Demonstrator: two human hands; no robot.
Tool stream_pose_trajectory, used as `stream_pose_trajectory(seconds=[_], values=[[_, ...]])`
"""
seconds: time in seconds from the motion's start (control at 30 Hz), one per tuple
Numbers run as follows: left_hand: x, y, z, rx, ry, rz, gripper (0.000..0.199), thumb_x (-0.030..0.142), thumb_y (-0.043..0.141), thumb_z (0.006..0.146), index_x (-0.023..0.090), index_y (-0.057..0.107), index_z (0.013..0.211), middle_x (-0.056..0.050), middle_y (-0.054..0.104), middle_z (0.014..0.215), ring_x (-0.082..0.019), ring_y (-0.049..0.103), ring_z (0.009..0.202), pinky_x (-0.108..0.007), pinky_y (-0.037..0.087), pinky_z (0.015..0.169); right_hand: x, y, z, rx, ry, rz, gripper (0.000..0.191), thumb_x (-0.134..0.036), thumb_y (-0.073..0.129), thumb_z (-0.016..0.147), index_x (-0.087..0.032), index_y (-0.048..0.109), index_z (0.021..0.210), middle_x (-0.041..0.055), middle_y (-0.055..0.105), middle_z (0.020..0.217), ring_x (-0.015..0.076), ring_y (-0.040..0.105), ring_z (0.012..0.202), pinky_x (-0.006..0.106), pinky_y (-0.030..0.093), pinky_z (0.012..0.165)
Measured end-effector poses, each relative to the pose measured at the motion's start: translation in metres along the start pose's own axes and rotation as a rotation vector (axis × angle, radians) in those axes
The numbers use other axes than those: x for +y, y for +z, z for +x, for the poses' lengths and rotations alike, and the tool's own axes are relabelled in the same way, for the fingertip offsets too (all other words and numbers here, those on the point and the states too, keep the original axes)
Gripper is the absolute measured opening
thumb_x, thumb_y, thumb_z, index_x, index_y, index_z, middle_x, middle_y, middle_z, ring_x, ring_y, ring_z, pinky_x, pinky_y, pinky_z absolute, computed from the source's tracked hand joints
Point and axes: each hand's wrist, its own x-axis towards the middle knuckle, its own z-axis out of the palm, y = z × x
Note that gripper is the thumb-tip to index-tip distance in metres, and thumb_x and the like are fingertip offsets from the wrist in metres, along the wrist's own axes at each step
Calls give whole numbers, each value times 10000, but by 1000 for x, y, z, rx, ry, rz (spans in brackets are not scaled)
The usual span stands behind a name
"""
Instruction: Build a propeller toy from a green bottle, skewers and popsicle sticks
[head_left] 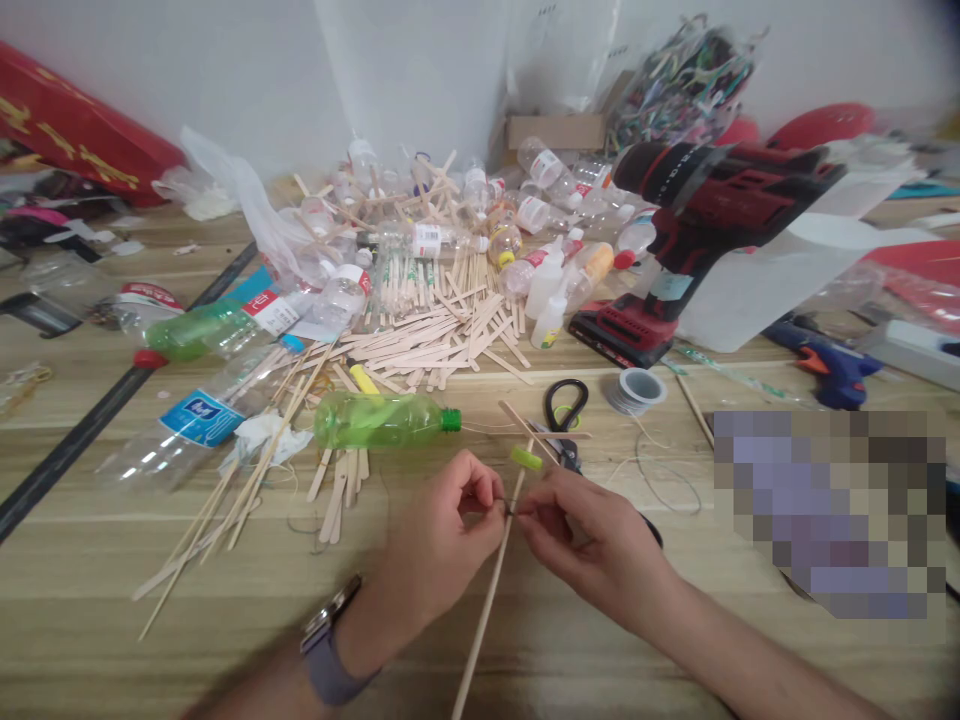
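My left hand [457,515] and my right hand [581,525] are both closed in a pinch, their fingertips almost meeting. Between them runs a thin dark strand [507,508], thread or wire, at a slim wooden stick [486,610]. The stick slants toward me, and near its upper end sits a light green ring-like piece [526,458]. Just beyond, flat craft sticks [555,436] lie crossed. Black-handled scissors [566,408] rest behind my right hand, partly covered. A green plastic bottle [382,420] lies on its side beyond my left hand.
A spool [636,388] with loose strand stands to the right, near a red cordless drill [697,220] and a blue glue gun [825,360]. Craft sticks [442,335] and clear bottles [427,240] are heaped at the back. A pixelated patch covers the right side.
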Motion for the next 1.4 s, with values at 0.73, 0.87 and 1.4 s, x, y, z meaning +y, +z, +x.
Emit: stream_pose_trajectory(seconds=[0.73, 0.87, 1.4], values=[[1, 9, -7, 60, 103, 365, 231, 93, 443, 839, 235, 353, 680, -9, 618, 799, -166, 538, 722, -280, 377, 662, 2, 2, -3, 115, -174, -307, 273, -176, 438, 967, -188, 633, 777, 3, 589, 594, 137, 538, 541, 258, 374, 533], [0, 11, -4, 85, 7, 261, 244, 87, 472, 794, 235, 342, 650, -4, 636, 773, -167, 538, 704, -287, 381, 649, 2, 4, -3, 126, -226, -398, 277, -175, 443, 968, -186, 627, 762, -5, 569, 560, 143, 506, 509, 283, 353, 537], [0, 3, 6, 6, -172, -323, 217, 186, 625, 768, 214, 421, 701, -3, 678, 769, -153, 618, 754, -284, 448, 716, 7, 3, -1, 161, -241, -438, 233, -145, 451, 960, -175, 626, 808, -12, 560, 582, 135, 484, 519, 277, 346, 550]])
